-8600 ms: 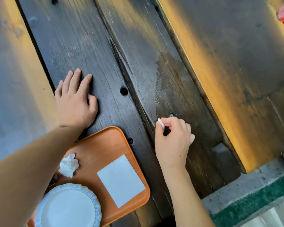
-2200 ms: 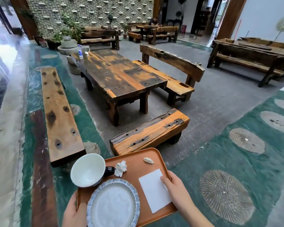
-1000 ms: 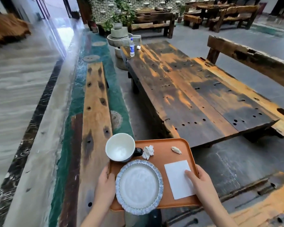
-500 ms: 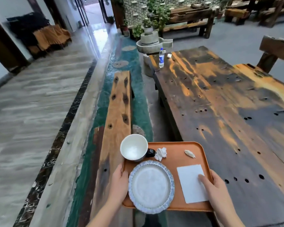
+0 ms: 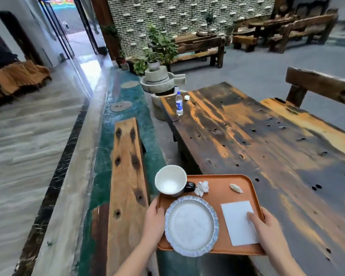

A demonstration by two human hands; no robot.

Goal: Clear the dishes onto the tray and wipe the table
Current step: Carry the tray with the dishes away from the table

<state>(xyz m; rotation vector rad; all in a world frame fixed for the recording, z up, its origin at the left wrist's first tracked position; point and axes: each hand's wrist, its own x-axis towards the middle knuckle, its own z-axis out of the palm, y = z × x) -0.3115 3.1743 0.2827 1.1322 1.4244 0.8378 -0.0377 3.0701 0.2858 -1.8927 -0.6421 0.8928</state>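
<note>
While you look down from head height, both your hands hold an orange tray (image 5: 217,180) in front of you, above the gap between a long wooden bench (image 5: 126,176) on your left and a dark plank table (image 5: 267,148) on your right. Your left hand (image 5: 154,222) grips the tray's left edge, fingers curled under and thumb on the rim. Your right hand (image 5: 264,224) grips the right edge, its thumb pressing on a flat white napkin (image 5: 235,218) that lies on the tray. A round plate (image 5: 191,226) with a blue scalloped rim sits at the near left of the tray, overhanging its near edge. Behind it stands a white cup (image 5: 170,180) with a dark handle. Just beside the handle lies a crumpled tissue (image 5: 202,188), and farther right a smaller scrap (image 5: 236,188). At the table's far end stand a water bottle (image 5: 179,103) and another small white wad (image 5: 186,97). Beyond them is a stone mill (image 5: 161,80) with potted plants (image 5: 157,50).
</note>
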